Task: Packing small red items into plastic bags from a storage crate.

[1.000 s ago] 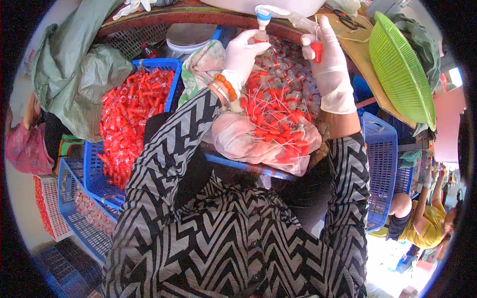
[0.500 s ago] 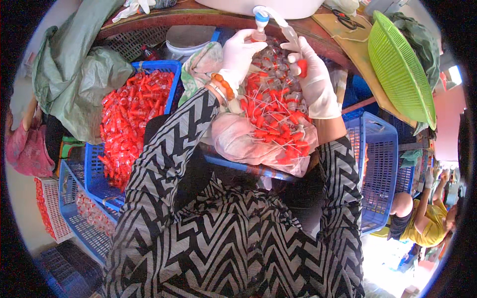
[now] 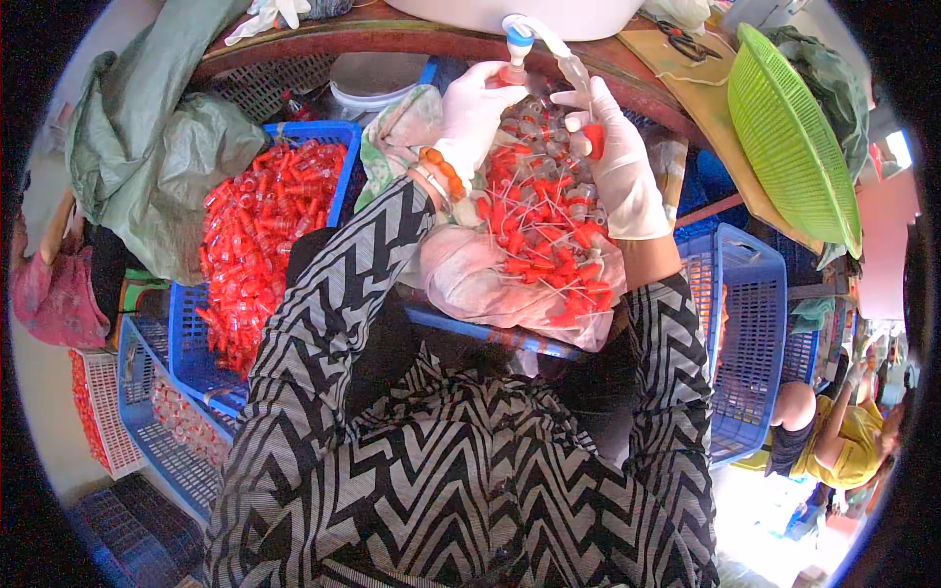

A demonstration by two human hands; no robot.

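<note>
My left hand [image 3: 473,110], in a white glove, is closed around a small clear bottle [image 3: 512,74] with red on it. The bottle's mouth is up against a blue and white nozzle [image 3: 520,37], from which a pale tube [image 3: 561,54] curves down to the right. My right hand [image 3: 616,162], also gloved, has a red cap [image 3: 593,140] between its curled fingers, close beside the tube; whether it touches the tube I cannot tell. Below both hands lie red caps with thin white stems [image 3: 549,230] on a pinkish cloth [image 3: 470,279], with several clear bottles [image 3: 537,122] behind them.
On the left, a blue basket [image 3: 351,147] holds a heap of red-capped bottles [image 3: 257,235]. A green sieve basket [image 3: 794,137] leans at the right near black-handled scissors [image 3: 686,41]. Another blue basket [image 3: 750,343] stands at right. A person in yellow [image 3: 851,446] is farther right.
My right hand has shifted slightly left and down, the red cap still in its fingers. My left hand keeps the bottle at the nozzle.
</note>
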